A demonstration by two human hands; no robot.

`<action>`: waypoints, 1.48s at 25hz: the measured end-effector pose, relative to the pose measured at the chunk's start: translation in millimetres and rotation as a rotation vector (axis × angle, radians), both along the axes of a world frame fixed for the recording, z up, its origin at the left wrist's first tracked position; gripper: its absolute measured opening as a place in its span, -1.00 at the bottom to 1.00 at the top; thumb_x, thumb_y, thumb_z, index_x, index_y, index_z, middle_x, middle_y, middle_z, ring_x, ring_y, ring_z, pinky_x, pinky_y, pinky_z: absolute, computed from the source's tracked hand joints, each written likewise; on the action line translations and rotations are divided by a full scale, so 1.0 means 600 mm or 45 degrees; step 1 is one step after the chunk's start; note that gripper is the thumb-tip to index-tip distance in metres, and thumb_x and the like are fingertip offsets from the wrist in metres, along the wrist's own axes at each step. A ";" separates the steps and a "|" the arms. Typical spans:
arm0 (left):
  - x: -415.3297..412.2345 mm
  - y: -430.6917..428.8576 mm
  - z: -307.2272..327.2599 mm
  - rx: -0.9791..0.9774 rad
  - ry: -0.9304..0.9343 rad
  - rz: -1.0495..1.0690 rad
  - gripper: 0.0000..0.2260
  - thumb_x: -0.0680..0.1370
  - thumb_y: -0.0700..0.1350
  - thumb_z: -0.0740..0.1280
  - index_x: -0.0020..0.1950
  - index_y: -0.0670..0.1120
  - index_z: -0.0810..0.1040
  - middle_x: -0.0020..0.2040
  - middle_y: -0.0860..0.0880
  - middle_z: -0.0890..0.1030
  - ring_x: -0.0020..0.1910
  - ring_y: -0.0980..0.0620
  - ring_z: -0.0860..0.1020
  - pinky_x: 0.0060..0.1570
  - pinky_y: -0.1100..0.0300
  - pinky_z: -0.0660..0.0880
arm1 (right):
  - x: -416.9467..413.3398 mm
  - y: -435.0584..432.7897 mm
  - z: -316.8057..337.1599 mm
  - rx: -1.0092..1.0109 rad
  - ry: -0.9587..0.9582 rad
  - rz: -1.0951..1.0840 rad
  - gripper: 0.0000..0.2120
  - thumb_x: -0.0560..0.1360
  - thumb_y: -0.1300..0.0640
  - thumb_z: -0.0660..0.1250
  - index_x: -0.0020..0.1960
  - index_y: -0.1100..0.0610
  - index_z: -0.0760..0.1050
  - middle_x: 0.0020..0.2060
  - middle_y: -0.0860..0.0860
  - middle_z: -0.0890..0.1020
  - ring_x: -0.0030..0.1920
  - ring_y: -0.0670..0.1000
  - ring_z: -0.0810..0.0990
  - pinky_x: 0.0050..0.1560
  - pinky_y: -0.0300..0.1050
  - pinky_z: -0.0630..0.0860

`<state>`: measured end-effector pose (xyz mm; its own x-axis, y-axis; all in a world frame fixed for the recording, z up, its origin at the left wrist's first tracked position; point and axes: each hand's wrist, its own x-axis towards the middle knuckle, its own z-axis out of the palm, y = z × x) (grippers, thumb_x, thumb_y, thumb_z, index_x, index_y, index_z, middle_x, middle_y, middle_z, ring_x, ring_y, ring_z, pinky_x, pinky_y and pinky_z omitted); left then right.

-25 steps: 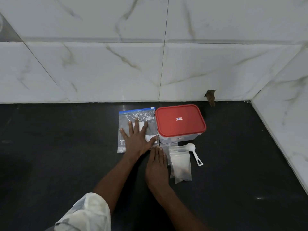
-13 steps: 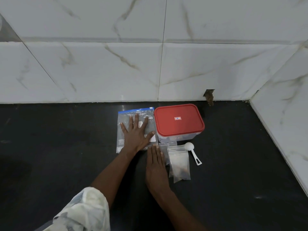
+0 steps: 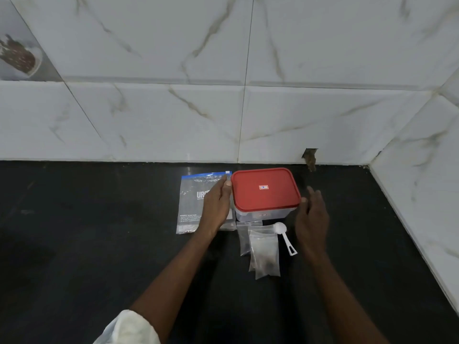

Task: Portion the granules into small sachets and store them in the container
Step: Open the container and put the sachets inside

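Both hands have risen to flank the clear rectangular plastic container with a red lid [image 3: 264, 189]: your left hand [image 3: 217, 204], fingers straight, touches its left edge; your right hand [image 3: 311, 214] hovers relaxed and open beside its right corner. Lid on, contents hidden. Small clear plastic sachets [image 3: 263, 247] holding dark granules [image 3: 267, 265] lie just nearer.

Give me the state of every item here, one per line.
Container: closed.
Lid: on the container.
Bag: lying flat.
Sachets: lying flat, overlapped.
Scoop: lying flat, untouched.
Left hand: open, beside lid's left edge.
Right hand: open, beside lid's right edge.
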<state>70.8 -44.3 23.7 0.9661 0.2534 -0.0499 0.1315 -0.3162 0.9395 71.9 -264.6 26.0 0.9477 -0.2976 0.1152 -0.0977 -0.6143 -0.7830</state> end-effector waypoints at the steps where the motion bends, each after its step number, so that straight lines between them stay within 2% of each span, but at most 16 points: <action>1: 0.006 -0.008 0.008 -0.011 0.016 -0.026 -0.61 0.73 0.02 0.10 0.49 -0.10 0.46 0.40 -0.04 0.53 0.34 0.04 0.48 0.39 0.14 0.37 | 0.020 -0.013 0.006 0.056 0.063 0.077 -0.62 0.66 0.18 0.13 0.46 0.18 0.36 0.46 0.16 0.40 0.47 0.10 0.34 0.42 -0.13 0.20; 3: 0.019 -0.023 0.010 0.008 0.052 -0.044 -0.63 0.73 -0.05 0.12 0.50 -0.08 0.45 0.38 -0.04 0.55 0.30 0.02 0.51 0.36 0.10 0.43 | 0.034 -0.022 0.014 0.064 0.140 0.188 -0.64 0.66 0.20 0.14 0.44 0.21 0.40 0.37 0.16 0.51 0.35 0.11 0.48 0.30 -0.21 0.29; 6: 0.031 -0.032 0.000 0.091 0.133 -0.052 -0.60 0.68 -0.15 0.20 0.53 -0.10 0.39 0.40 -0.09 0.54 0.35 -0.07 0.52 0.38 -0.07 0.46 | 0.025 -0.022 0.008 0.026 0.122 0.160 -0.64 0.63 0.21 0.20 0.41 0.23 0.43 0.26 0.15 0.59 0.22 0.11 0.58 0.19 -0.23 0.35; 10: 0.031 -0.037 0.000 0.108 0.183 0.034 -0.61 0.60 -0.20 0.34 0.44 -0.18 0.50 0.28 -0.14 0.63 0.25 -0.11 0.60 0.29 -0.02 0.53 | 0.017 -0.025 0.008 0.148 0.132 0.095 -0.71 0.61 0.19 0.24 0.28 0.26 0.54 0.04 0.11 0.66 -0.03 0.01 0.59 0.01 -0.19 0.44; 13: 0.037 -0.044 0.012 0.103 0.263 0.164 -0.71 0.53 -0.22 0.42 0.25 -0.23 0.62 0.09 -0.17 0.69 0.06 -0.13 0.65 0.12 0.01 0.60 | 0.036 -0.026 0.020 0.301 0.205 0.001 -0.82 0.56 0.23 0.32 0.12 0.25 0.61 -0.02 0.13 0.66 -0.08 0.00 0.57 -0.04 -0.15 0.46; 15: 0.041 -0.047 0.018 0.072 0.309 0.235 -0.76 0.46 -0.25 0.48 0.12 -0.23 0.66 0.01 -0.16 0.70 -0.02 -0.12 0.67 0.06 -0.01 0.62 | 0.051 -0.026 0.029 0.330 0.261 -0.053 -0.97 0.51 0.27 0.38 -0.08 0.19 0.60 -0.06 0.16 0.66 -0.10 0.05 0.60 -0.03 -0.06 0.54; 17: 0.043 -0.047 0.021 0.067 0.334 0.269 -0.83 0.41 -0.27 0.51 -0.02 -0.23 0.68 -0.07 -0.15 0.72 -0.08 -0.11 0.68 -0.02 0.01 0.63 | 0.062 -0.026 0.035 0.322 0.319 -0.062 -0.84 0.48 0.33 0.39 -0.25 0.15 0.54 -0.15 0.17 0.65 -0.11 0.13 0.64 0.01 0.05 0.60; 20: 0.042 -0.045 0.031 0.078 0.389 0.285 -0.95 0.39 -0.27 0.47 -0.26 -0.17 0.66 -0.30 -0.07 0.65 -0.28 -0.07 0.62 -0.18 0.06 0.60 | 0.075 -0.028 0.036 0.291 0.385 -0.069 -0.82 0.47 0.32 0.39 -0.28 0.16 0.53 -0.20 0.17 0.63 -0.10 0.17 0.66 0.02 0.08 0.60; 22: 0.041 -0.048 0.038 0.060 0.389 0.318 -0.76 0.41 -0.29 0.37 -0.45 -0.11 0.49 -0.46 -0.02 0.47 -0.41 -0.04 0.45 -0.33 0.11 0.44 | 0.082 -0.030 0.033 0.284 0.387 -0.075 -0.96 0.47 0.28 0.38 -0.16 0.24 0.57 -0.15 0.20 0.64 -0.08 0.17 0.64 0.03 0.10 0.59; 24: 0.037 -0.050 0.047 0.020 0.346 0.384 -0.78 0.48 -0.25 0.34 -0.38 -0.12 0.52 -0.39 -0.02 0.51 -0.35 -0.01 0.46 -0.29 0.17 0.38 | 0.081 -0.031 0.035 0.256 0.342 -0.086 -0.94 0.47 0.25 0.39 -0.07 0.23 0.56 -0.11 0.13 0.64 -0.08 0.10 0.61 -0.01 0.04 0.55; 26: 0.025 -0.049 0.054 -0.079 0.275 0.474 -0.81 0.58 -0.11 0.32 -0.16 -0.18 0.62 -0.21 -0.05 0.62 -0.20 -0.03 0.55 -0.17 0.14 0.44 | 0.069 -0.031 0.043 0.274 0.242 -0.060 -0.92 0.46 0.25 0.41 -0.07 0.18 0.54 -0.16 0.04 0.61 -0.10 0.06 0.60 -0.04 -0.03 0.54; 29: -0.014 -0.031 0.070 -0.395 0.195 0.566 -0.56 0.66 0.11 0.21 -0.07 -0.25 0.61 -0.29 -0.12 0.60 -0.32 -0.10 0.54 -0.24 0.06 0.51 | 0.024 -0.019 0.055 0.320 0.057 0.064 -0.87 0.44 0.31 0.42 -0.10 0.14 0.51 -0.24 0.04 0.58 -0.21 0.02 0.56 -0.15 -0.11 0.51; 31: -0.056 0.006 0.072 -0.676 0.212 0.620 -0.53 0.65 0.17 0.23 -0.06 -0.26 0.59 -0.33 -0.18 0.60 -0.37 -0.12 0.57 -0.27 0.02 0.59 | -0.018 0.003 0.054 0.300 -0.020 0.184 -0.79 0.41 0.35 0.42 -0.15 0.06 0.49 -0.24 0.02 0.57 -0.23 0.02 0.59 -0.19 -0.12 0.53; 34: -0.131 0.081 0.034 -0.799 0.336 0.671 -0.73 0.45 -0.11 0.51 -0.05 -0.31 0.60 -0.19 -0.27 0.61 -0.32 -0.10 0.55 -0.31 0.10 0.54 | -0.077 0.050 0.023 0.270 0.001 0.373 -0.68 0.39 0.47 0.36 -0.12 0.05 0.56 -0.10 0.01 0.61 -0.11 -0.04 0.63 -0.08 -0.23 0.57; 35: -0.154 0.103 0.017 -0.783 0.384 0.690 -0.78 0.38 -0.24 0.51 -0.06 -0.31 0.61 -0.15 -0.27 0.60 -0.32 -0.08 0.56 -0.35 0.16 0.53 | -0.093 0.065 0.005 0.247 0.026 0.438 -0.64 0.38 0.50 0.32 -0.09 0.07 0.60 -0.05 0.00 0.61 -0.06 -0.06 0.63 -0.01 -0.23 0.57; 37: -0.190 0.133 -0.013 -0.758 0.446 0.773 -0.87 0.41 -0.46 0.41 -0.11 -0.30 0.60 -0.17 -0.25 0.61 -0.37 -0.04 0.59 -0.43 0.24 0.57 | -0.121 0.089 -0.026 0.163 0.102 0.564 -0.59 0.38 0.53 0.24 -0.01 0.11 0.65 0.02 -0.02 0.60 0.00 -0.07 0.60 0.12 -0.24 0.54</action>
<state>-43.0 35.6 15.6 0.5804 0.5511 -0.5995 0.4248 0.4232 0.8003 -0.7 -211.2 10.5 0.9911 0.1306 0.0250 0.0887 -0.5095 -0.8559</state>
